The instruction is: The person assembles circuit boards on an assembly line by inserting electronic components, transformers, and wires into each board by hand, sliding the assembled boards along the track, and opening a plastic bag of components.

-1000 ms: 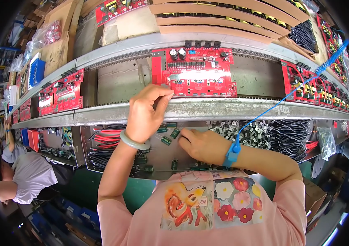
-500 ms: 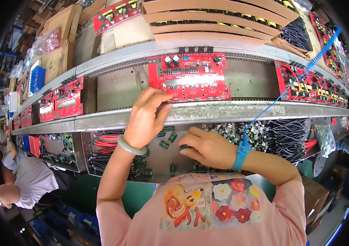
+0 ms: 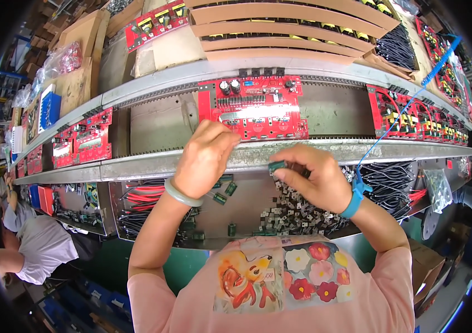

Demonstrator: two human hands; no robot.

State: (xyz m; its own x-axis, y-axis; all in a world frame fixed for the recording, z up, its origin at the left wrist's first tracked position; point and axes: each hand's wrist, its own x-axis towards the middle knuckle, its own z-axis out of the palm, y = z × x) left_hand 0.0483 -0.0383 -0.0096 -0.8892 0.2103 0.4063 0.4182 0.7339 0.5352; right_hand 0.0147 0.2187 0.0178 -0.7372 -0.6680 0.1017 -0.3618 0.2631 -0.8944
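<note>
At the near edge of the line, just right of centre, your right hand point(image 3: 316, 175) has a green capacitor point(image 3: 276, 166) pinched between thumb and fingers, its body sticking out to the left. It is apart from the red circuit board point(image 3: 258, 114), which lies farther off between the two metal rails, and it shows against the near side of the near rail point(image 3: 164, 158).

Your left hand point(image 3: 205, 152) is at the board's near left corner, thumb and fingertips drawn narrowly together. Whether they touch the board or hold something small, I cannot tell.

The step in hand looks like bringing a single part from the tray point(image 3: 245, 210) up toward the board. Judging from this, the next move calls for lifting the capacitor over the rail, with its leads turned down and lined up; the leads are hidden from me, so check them yourself. Keep the left fingertips out of that path.

Nearer you, loose green capacitors point(image 3: 220, 198) lie in the tray, with red wires point(image 3: 146, 195) to the left and a heap of small metal-tabbed parts point(image 3: 297, 213) to the right. Mind the blue wrist strap point(image 3: 356, 200) and its cord near the black wires point(image 3: 400, 183).
</note>
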